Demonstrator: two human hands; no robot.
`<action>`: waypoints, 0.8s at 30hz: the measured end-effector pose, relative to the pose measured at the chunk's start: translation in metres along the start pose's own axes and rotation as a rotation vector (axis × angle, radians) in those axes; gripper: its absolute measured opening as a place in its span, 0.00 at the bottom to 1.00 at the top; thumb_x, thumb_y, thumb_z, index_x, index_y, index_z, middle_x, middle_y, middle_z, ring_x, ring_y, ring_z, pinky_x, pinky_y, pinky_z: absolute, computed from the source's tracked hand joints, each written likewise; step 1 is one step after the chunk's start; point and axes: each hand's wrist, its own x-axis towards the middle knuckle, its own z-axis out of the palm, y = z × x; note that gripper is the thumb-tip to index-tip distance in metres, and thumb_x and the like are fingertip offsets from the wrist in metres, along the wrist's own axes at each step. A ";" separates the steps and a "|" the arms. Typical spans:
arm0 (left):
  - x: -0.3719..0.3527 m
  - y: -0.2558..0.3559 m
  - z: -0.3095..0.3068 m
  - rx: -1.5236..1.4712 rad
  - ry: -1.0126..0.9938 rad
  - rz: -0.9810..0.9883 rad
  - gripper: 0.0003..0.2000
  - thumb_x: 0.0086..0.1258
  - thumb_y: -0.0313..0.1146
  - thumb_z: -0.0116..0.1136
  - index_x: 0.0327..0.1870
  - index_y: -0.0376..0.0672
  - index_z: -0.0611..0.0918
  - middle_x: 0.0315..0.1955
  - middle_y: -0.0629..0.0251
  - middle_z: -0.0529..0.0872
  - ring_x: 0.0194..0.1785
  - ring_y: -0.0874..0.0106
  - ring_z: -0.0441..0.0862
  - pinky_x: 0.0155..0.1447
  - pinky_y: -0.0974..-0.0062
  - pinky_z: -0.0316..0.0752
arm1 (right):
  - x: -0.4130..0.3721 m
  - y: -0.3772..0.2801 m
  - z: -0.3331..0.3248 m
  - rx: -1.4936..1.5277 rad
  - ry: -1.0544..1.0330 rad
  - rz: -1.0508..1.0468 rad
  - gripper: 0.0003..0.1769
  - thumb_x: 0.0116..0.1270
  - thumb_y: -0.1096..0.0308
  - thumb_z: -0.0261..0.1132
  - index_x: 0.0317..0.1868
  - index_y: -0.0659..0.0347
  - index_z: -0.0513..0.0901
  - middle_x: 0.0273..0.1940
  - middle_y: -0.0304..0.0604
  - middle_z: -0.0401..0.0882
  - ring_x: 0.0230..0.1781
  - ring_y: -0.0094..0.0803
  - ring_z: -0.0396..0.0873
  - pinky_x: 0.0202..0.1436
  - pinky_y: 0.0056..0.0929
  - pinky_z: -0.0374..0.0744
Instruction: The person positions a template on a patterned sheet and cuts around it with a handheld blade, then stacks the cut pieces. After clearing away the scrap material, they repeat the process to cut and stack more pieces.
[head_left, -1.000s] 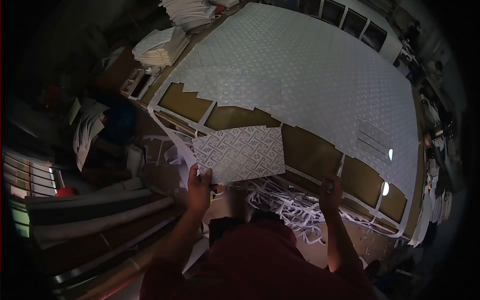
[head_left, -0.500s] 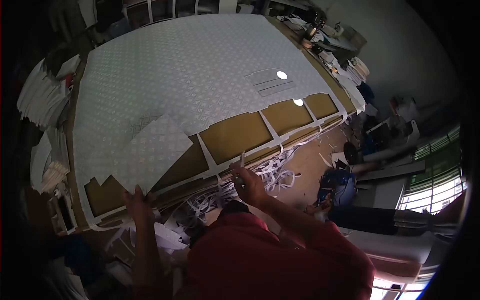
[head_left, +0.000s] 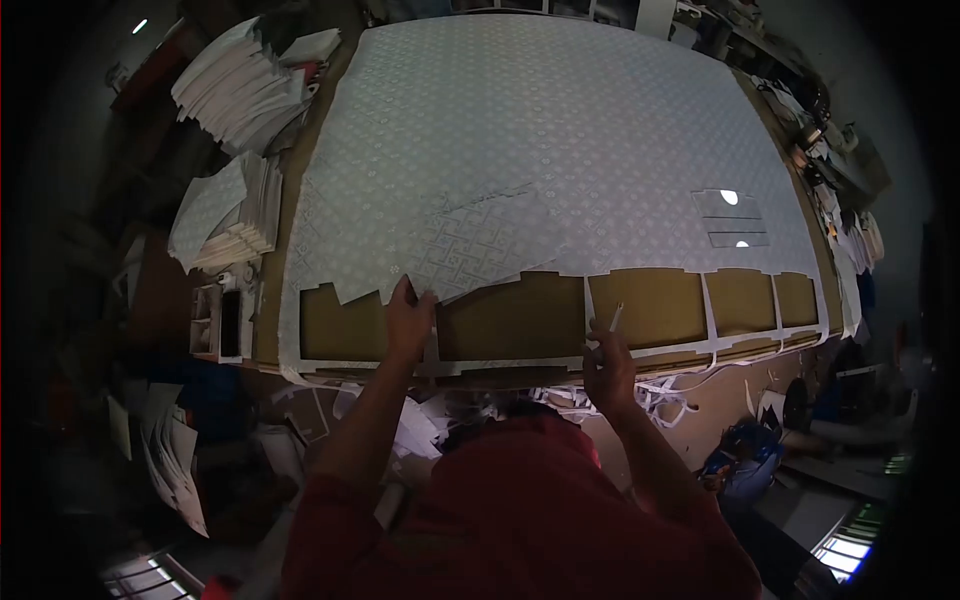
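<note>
A large pale sheet [head_left: 540,110] with a small repeating pattern covers most of the table. My left hand [head_left: 408,322] is at its cut near edge, thumb and finger closed on the corner of a cut patterned piece [head_left: 478,240] lying over the sheet. My right hand [head_left: 608,372] is closed around a slim, pen-like tool [head_left: 617,316], its tip pointing up and away from me. It hovers by a narrow white strip [head_left: 588,300] left between cut-out openings. Brown board [head_left: 515,312] shows through the openings.
Paper stacks [head_left: 240,90] stand along the left edge, with a small box [head_left: 207,320] nearer me. Clear plates [head_left: 732,218] lie on the sheet at right. Cut white strips [head_left: 665,400] hang below the front edge. Clutter [head_left: 815,130] lines the right edge.
My view has swung left, so the table sits further right. The cut piece, raised as a flap before, now lies nearly flat over the sheet. My left hand has moved forward with it.
</note>
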 end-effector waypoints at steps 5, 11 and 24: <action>0.005 0.025 0.014 0.747 0.163 0.228 0.21 0.70 0.37 0.69 0.56 0.31 0.80 0.45 0.47 0.85 0.38 0.54 0.84 0.46 0.57 0.79 | 0.096 0.030 0.043 0.112 0.015 -0.223 0.21 0.66 0.78 0.68 0.57 0.58 0.75 0.54 0.62 0.83 0.50 0.63 0.82 0.50 0.53 0.82; -0.005 0.060 0.045 0.437 0.253 0.114 0.19 0.69 0.42 0.70 0.40 0.33 0.79 0.29 0.50 0.83 0.36 0.52 0.82 0.43 0.56 0.76 | 0.182 0.048 0.086 0.154 -0.077 -0.060 0.24 0.67 0.77 0.69 0.60 0.57 0.72 0.58 0.63 0.81 0.56 0.63 0.81 0.57 0.53 0.80; 0.018 0.052 -0.030 0.566 0.232 0.022 0.21 0.65 0.45 0.73 0.37 0.31 0.80 0.29 0.48 0.85 0.35 0.55 0.84 0.41 0.57 0.77 | 0.148 -0.011 0.133 0.159 -0.066 -0.208 0.23 0.68 0.76 0.68 0.62 0.61 0.73 0.62 0.63 0.80 0.60 0.64 0.79 0.61 0.53 0.78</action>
